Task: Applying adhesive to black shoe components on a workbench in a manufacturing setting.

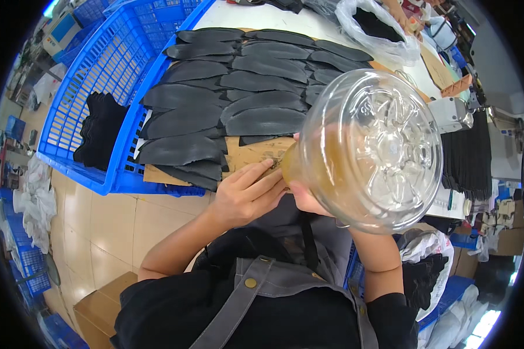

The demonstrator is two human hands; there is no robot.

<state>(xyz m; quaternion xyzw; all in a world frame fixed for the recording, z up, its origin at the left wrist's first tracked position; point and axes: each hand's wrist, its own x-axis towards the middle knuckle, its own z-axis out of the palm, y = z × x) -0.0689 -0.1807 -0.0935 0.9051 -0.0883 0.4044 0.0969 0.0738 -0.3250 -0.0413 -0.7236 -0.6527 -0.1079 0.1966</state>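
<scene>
A large clear plastic bottle (374,148) is tilted with its round base up toward me and its neck down at the cardboard. Yellowish-brown liquid (323,166) shows inside, toward the neck. My right hand (310,200) grips the bottle near its neck, partly hidden behind it. Beside the neck, my left hand (247,195) has its fingers stretched toward the near edge of the cardboard sheet (250,153); its thumb is hidden. Overlapping black curved flat pieces (265,78) lie in rows on the cardboard, in front of both hands.
A blue plastic basket (113,87) with black pieces (101,131) stands at the left. A clear plastic bag (384,43) lies at the far right, near another person's hand (397,13). A sewing machine head (450,114) and hanging black strips (467,154) are at the right.
</scene>
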